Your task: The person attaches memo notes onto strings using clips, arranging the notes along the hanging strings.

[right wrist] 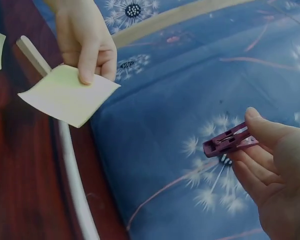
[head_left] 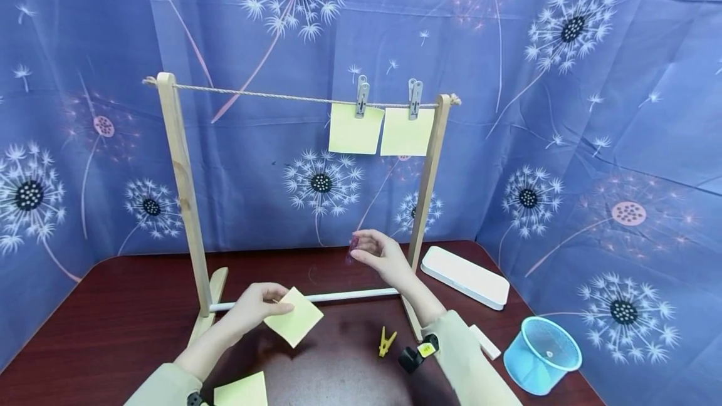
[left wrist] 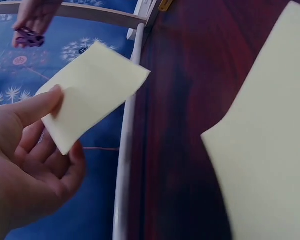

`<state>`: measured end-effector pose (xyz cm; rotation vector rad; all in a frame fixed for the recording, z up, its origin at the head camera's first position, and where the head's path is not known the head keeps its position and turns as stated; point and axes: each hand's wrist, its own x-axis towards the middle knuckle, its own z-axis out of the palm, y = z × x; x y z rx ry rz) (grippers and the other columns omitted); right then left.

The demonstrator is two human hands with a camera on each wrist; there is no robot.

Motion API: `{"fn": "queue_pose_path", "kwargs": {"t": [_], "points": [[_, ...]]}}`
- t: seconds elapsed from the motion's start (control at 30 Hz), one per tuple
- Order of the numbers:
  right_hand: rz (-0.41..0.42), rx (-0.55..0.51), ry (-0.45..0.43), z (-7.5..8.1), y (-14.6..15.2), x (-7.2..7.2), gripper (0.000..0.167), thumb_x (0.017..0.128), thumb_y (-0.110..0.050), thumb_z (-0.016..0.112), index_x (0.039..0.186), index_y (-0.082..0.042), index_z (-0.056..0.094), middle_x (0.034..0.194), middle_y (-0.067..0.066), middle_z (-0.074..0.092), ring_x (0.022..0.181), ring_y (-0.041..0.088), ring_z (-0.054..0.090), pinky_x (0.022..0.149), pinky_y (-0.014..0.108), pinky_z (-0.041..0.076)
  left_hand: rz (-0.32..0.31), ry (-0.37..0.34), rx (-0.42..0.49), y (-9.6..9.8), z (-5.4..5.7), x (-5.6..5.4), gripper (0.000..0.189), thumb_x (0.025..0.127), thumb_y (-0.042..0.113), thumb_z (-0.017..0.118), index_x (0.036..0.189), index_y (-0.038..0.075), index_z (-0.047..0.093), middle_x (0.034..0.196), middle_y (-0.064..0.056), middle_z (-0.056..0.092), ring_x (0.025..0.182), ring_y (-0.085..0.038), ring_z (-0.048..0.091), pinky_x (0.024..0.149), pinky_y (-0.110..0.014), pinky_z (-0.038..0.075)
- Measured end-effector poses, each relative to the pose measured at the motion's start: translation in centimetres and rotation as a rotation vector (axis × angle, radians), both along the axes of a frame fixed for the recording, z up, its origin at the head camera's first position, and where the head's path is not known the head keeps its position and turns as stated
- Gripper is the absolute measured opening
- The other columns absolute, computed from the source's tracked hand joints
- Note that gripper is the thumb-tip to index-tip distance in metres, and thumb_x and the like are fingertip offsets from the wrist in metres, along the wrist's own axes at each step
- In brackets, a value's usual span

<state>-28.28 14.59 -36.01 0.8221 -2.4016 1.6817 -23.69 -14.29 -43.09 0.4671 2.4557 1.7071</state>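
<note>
My left hand [head_left: 256,309] pinches a pale yellow sticky note [head_left: 296,317] between thumb and fingers, above the table in front of the frame's white lower bar. In the right wrist view my right hand [right wrist: 275,165] holds a purple clothespin [right wrist: 229,141] between thumb and fingertips, its jaw end pointing away from the palm. Both hands are below the rope [head_left: 265,94] strung across a wooden frame [head_left: 186,193]. Two grey clothespins [head_left: 361,98] hang two yellow notes [head_left: 355,130] near the rope's right end. A yellow clothespin [head_left: 386,342] lies on the table.
Another yellow note [head_left: 242,391] lies at the table's front edge. On the right are a white case [head_left: 465,276], a small white block [head_left: 485,342] and a blue mesh cup [head_left: 541,359]. A blue patterned curtain [head_left: 271,199] hangs behind the frame.
</note>
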Motion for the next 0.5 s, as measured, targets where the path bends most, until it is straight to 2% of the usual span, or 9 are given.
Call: {"fn": "queue_pose_path", "kwargs": {"t": [0.2,0.33,0.5], "points": [[0.059,-0.027,0.134,3.2,-1.3,0.1,0.035,0.091,-0.002,0.066,0.124,0.008,0.058,0.114,0.027,0.066,0.107,0.031,0.065,0.090,0.024,0.053,0.112,0.057,0.018,-0.2,1.5,-0.7,0.029,0.085,0.017,0.075,0.105,-0.003,0.069,0.092,-0.007,0.072,0.080,-0.010,0.062,0.069,-0.023,0.051],[0.077,-0.022,0.188,5.6,-2.1,0.3,0.036,0.090,0.000,0.065,0.124,0.009,0.057,0.115,0.027,0.066,0.109,0.036,0.065,0.084,0.023,0.054,0.188,0.095,0.080,-0.2,2.4,-1.0,0.032,0.086,0.015,0.074,0.110,-0.006,0.067,0.096,-0.012,0.073,0.079,-0.006,0.064,0.070,-0.022,0.052],[0.089,-0.001,0.270,8.1,-3.3,0.4,0.036,0.091,0.000,0.065,0.125,0.007,0.058,0.117,0.025,0.066,0.110,0.035,0.065,0.086,0.028,0.055,0.290,0.150,0.135,-0.1,3.8,-1.5,0.035,0.086,0.016,0.075,0.112,-0.006,0.067,0.098,-0.011,0.073,0.079,0.000,0.063,0.071,-0.020,0.052]]}}
